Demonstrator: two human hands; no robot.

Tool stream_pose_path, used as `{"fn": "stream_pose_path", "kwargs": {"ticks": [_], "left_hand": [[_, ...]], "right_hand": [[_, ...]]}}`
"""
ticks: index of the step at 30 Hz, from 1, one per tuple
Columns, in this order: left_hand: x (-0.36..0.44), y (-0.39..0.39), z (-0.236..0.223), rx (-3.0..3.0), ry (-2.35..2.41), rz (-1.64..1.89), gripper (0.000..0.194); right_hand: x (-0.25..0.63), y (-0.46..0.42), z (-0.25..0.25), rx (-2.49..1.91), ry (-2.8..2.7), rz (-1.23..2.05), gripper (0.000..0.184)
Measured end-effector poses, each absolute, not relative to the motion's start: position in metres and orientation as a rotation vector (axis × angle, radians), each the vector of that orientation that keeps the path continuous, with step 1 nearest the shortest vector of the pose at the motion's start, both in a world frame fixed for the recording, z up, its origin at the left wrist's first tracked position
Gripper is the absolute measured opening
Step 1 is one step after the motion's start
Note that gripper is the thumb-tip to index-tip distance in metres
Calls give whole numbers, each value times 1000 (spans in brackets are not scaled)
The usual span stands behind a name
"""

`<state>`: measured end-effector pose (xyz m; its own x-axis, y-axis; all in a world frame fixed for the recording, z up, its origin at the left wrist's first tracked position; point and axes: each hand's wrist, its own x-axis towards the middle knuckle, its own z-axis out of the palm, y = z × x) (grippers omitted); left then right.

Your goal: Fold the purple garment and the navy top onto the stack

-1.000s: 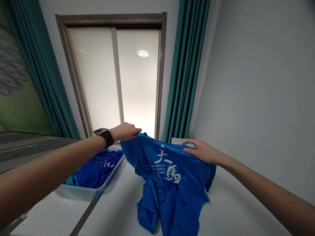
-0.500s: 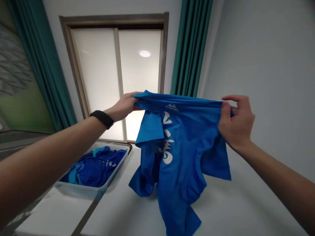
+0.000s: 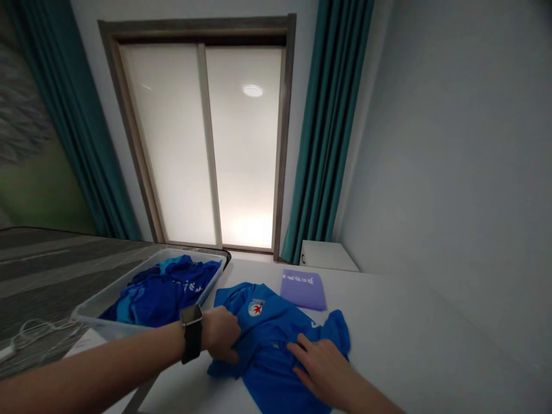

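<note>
A blue T-shirt [image 3: 276, 328] lies rumpled on the white table, a round white-and-red emblem showing on its upper left part. My left hand [image 3: 221, 333], with a black watch [image 3: 192, 333] on the wrist, is at the shirt's left side. Its fingers are curled into the fabric, and their tips are partly hidden. Lying on the lower right of the shirt, my right hand [image 3: 322, 365] has its fingers stretched out and apart.
On the left stands a clear plastic bin [image 3: 90, 307] holding crumpled blue clothes [image 3: 168, 293]. A folded purple garment [image 3: 304, 288] with white print lies behind the shirt. A white cabinet [image 3: 328, 255] is at the back, and a white cable [image 3: 41, 330] lies far left.
The T-shirt has come down from being held up stretched between both hands and now rests on the table. Both hands have lowered; the right one has let go. The purple garment has come into view.
</note>
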<state>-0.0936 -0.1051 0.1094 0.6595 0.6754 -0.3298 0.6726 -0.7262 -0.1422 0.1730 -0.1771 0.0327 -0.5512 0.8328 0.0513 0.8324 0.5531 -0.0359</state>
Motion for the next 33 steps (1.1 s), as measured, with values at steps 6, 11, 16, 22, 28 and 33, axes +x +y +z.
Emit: {"fn": "stream_pose_path", "kwargs": {"ticks": [6,11,16,22,28,33], "left_hand": [[-91,-89,99,-2886,-1263,418,92],[-74,-84,71,-2999,-1178,420,126],[-46,-99,45,-3148,-964,53,96],[-53,-96,71,-3187,-956,20,28],[-126,-60,164,-3096,-1184,-698,25],[-220,-41,236,-2460,-1557,-1162,32]], "right_hand": [[159,-177,-14,-1730,-2389,-52,50],[147,-163,-21,-1602,-2345,-56,47],[139,-153,-34,-1195,-2173,-75,48],[145,-162,-35,-998,-1980,-227,44],[147,-154,-36,-1013,-1869,-210,34],[147,-147,-47,-991,-1896,-250,31]]}}
